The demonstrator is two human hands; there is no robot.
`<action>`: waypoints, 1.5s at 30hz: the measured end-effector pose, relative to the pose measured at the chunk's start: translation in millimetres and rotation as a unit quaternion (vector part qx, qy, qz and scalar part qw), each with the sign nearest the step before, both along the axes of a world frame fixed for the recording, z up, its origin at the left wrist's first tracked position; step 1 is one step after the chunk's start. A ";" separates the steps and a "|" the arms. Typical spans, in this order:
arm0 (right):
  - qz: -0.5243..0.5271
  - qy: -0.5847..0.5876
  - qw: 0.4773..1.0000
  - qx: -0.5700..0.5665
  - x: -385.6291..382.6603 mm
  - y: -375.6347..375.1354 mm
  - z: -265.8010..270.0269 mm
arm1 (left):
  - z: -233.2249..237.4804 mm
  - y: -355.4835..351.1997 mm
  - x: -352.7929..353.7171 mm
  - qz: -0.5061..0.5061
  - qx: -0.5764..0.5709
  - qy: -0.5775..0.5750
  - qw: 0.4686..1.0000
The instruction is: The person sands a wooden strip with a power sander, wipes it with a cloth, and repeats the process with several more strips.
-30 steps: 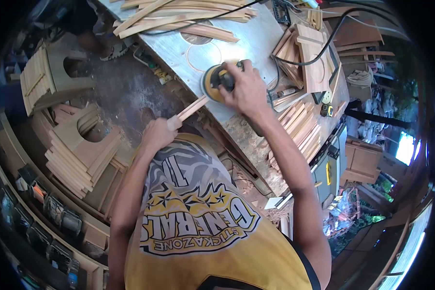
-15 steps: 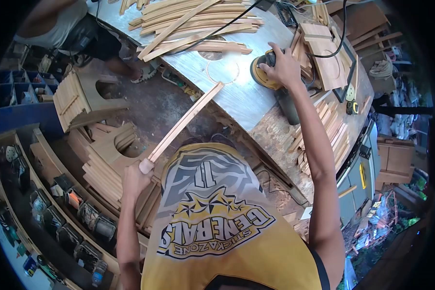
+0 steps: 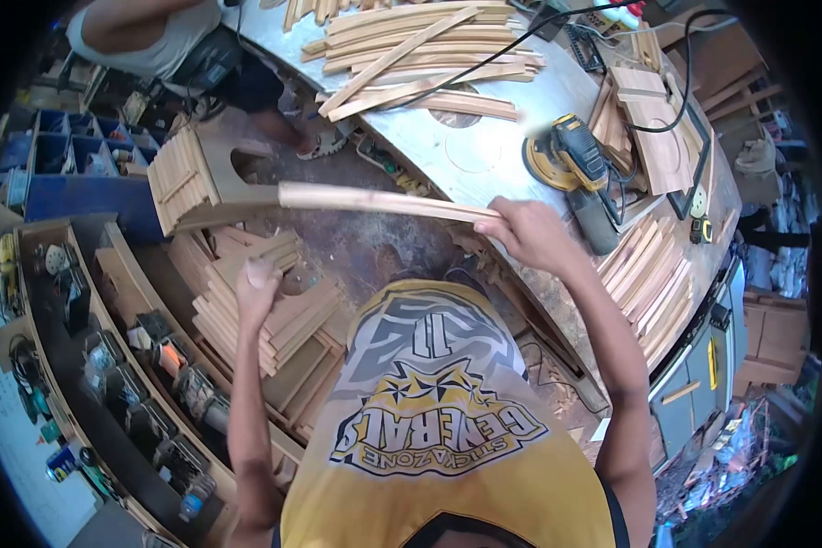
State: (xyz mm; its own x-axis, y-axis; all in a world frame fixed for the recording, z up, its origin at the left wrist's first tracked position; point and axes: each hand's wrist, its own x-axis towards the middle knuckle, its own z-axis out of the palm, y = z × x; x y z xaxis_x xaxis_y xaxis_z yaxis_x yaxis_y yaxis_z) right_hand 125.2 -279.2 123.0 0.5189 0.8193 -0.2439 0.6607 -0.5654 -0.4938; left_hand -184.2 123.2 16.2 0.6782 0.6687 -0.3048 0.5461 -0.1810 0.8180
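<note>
My right hand [image 3: 528, 236] is closed round one end of a long, pale wooden strip [image 3: 384, 199]. The strip reaches leftward above the floor, its far end free. My left hand [image 3: 258, 285] is apart from the strip, over stacked wooden pieces [image 3: 237, 320]; it looks open and holds nothing, though its fingers are slightly blurred. A yellow and black sander [image 3: 571, 155] rests on the workbench [image 3: 466, 155], just beyond my right hand, with nobody touching it.
Many wooden strips [image 3: 420, 46] are piled at the bench's far end. More strips [image 3: 644, 279] lie at right, near a tape measure [image 3: 700, 230]. A black cable [image 3: 484, 50] crosses the bench. Another person [image 3: 155, 46] stands at upper left. Tool shelves [image 3: 128, 365] line the left.
My right hand has let go of the sander and now grips the strip. My left hand has released the strip. The strip has swung from slanting to nearly level across the view.
</note>
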 end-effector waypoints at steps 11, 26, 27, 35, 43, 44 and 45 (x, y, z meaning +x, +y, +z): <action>-0.343 0.065 0.851 0.393 -123.4 72.9 -89.9 | -10.2 -218.9 135.8 -0.237 -0.460 -0.194 0.834; -0.405 0.480 0.565 0.534 -115.6 53.1 -101.6 | 6.3 -226.7 142.0 -0.306 -0.338 -0.078 0.886; -0.385 0.526 0.544 0.528 -111.8 50.5 -97.4 | 4.7 -217.3 146.3 -0.303 -0.389 -0.045 0.869; -0.359 0.615 0.480 0.512 -99.1 33.6 -95.3 | 27.8 -227.6 148.2 -0.205 -0.510 -0.026 0.835; -0.263 0.178 0.913 0.255 -45.6 -7.8 -66.9 | 9.9 -236.0 155.5 -0.243 -0.223 -0.039 0.943; -0.194 -0.188 0.948 0.170 -30.4 -25.0 -50.5 | 6.5 -234.5 157.6 -0.244 -0.227 -0.039 0.942; -0.207 -0.277 0.927 0.149 -13.3 -33.8 -22.1 | 3.3 -229.5 160.4 -0.292 -0.150 0.009 0.945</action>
State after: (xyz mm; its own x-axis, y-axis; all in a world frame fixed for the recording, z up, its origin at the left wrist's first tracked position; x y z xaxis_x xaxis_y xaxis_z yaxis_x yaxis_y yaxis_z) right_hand 111.9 -312.9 100.9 0.7817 0.5104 0.3584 0.6164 -0.7197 -0.3194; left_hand -23.7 -106.3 19.4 0.8979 0.0641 -0.4355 0.4384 -0.2176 0.8720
